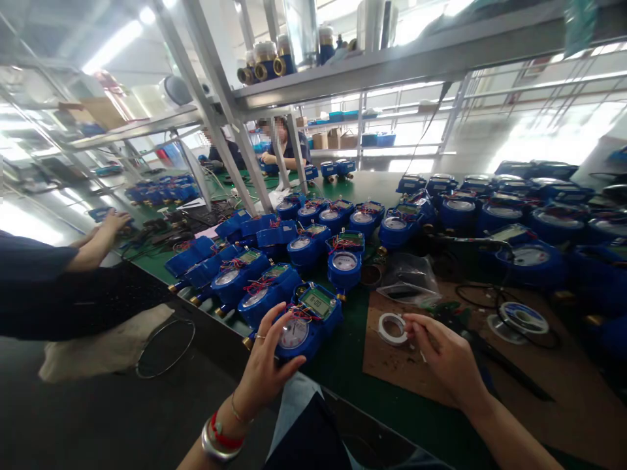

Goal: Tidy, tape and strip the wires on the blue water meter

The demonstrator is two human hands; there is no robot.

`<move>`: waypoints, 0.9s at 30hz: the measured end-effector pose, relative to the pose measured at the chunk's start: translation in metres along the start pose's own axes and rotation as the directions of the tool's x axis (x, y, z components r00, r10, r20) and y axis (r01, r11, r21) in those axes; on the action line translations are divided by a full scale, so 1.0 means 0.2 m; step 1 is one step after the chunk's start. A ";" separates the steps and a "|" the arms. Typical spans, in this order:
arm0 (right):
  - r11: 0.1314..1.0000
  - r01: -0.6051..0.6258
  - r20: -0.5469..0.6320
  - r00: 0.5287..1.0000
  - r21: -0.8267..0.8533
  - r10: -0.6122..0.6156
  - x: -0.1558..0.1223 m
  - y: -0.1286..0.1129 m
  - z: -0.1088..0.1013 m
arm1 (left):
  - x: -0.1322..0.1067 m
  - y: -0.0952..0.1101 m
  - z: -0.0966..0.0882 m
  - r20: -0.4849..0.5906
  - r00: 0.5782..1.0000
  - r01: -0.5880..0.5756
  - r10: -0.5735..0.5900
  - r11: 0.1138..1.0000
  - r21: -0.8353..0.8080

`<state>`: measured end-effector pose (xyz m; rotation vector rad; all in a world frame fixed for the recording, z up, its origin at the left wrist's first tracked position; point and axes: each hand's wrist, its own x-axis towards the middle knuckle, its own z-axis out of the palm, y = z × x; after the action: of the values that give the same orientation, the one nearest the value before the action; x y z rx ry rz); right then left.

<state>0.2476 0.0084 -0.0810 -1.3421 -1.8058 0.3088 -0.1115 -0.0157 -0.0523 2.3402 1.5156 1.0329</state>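
My left hand [267, 365] grips the near edge of a blue water meter [308, 323] with a round dial and a small green display. It sits at the front edge of the green table [350, 356]. My right hand [441, 356] rests on a brown board [563, 398], fingers pinched on something small I cannot make out, beside a white tape roll [392, 328].
Several more blue meters [343, 261] stand in rows across the table. A clear plastic bag [411, 277] and a wire spool [522, 318] lie near the board. A co-worker's arm [93, 245] reaches in at the left. Another person [287, 147] sits at the far end under metal shelving.
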 end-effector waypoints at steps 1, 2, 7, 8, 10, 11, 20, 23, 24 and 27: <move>1.000 0.004 0.001 1.000 0.003 -0.004 0.00 0.00 0.00 | 0.00 0.00 0.00 -0.018 1.000 -0.003 0.003 1.000 0.008; 1.000 0.006 0.002 1.000 0.006 -0.006 0.01 -0.01 0.00 | -0.01 0.01 0.01 -0.035 0.999 -0.006 0.006 1.000 0.020; 0.999 -0.030 0.004 1.000 0.028 0.029 0.02 -0.02 -0.01 | -0.02 0.03 0.02 -0.108 0.993 -0.038 0.049 0.994 0.102; 0.999 -0.033 0.005 0.999 0.030 0.033 0.02 -0.02 -0.01 | -0.03 0.03 0.03 -0.117 0.991 -0.048 0.062 0.992 0.118; 0.999 -0.026 0.007 1.000 0.020 0.026 0.02 -0.02 -0.01 | -0.03 0.03 0.04 -0.131 0.988 -0.062 0.082 0.987 0.147; 1.000 -0.016 0.006 1.000 0.012 0.016 0.02 -0.02 -0.01 | -0.03 0.03 0.04 -0.139 0.987 -0.064 0.087 0.985 0.159; 0.972 0.153 0.151 0.980 -0.178 -0.127 0.04 0.00 0.05 | -0.15 0.17 0.09 -0.370 0.892 -0.211 0.261 0.963 0.171; 0.964 0.199 0.219 0.963 -0.176 -0.159 0.04 -0.01 0.05 | -0.18 0.26 0.17 -0.202 0.891 -0.402 0.406 0.914 0.060; 0.965 0.205 0.225 0.960 -0.163 -0.166 0.04 -0.01 0.05 | -0.17 0.30 0.20 -0.111 0.894 -0.437 0.435 0.899 0.002; 0.977 0.193 0.191 0.966 -0.085 -0.174 0.05 -0.02 0.04 | -0.07 0.39 0.32 0.108 0.922 -0.355 0.372 0.923 -0.147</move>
<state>0.2381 0.0168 -0.0790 -1.2370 -2.1098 0.2479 -0.0161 -0.0510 -0.0692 2.5987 0.9578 0.9846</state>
